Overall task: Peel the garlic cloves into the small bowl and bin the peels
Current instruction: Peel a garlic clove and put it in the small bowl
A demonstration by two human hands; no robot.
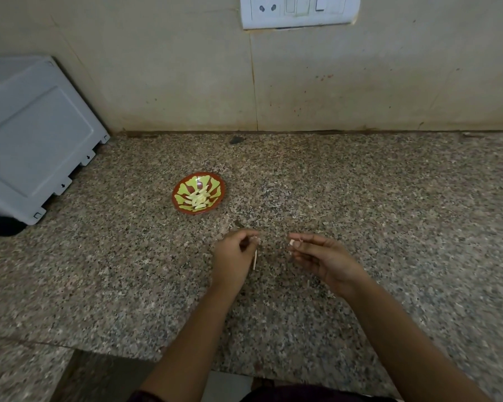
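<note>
Head: clove (292, 242) pinched in right fingers (308, 238).

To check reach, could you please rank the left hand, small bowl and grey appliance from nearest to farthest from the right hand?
1. left hand, directly alongside.
2. small bowl, ahead and leftward.
3. grey appliance, far left.

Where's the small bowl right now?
In the head view the small bowl sits on the granite counter left of centre, just beyond the left hand and to the right of the grey appliance, with peeled cloves inside.
</note>
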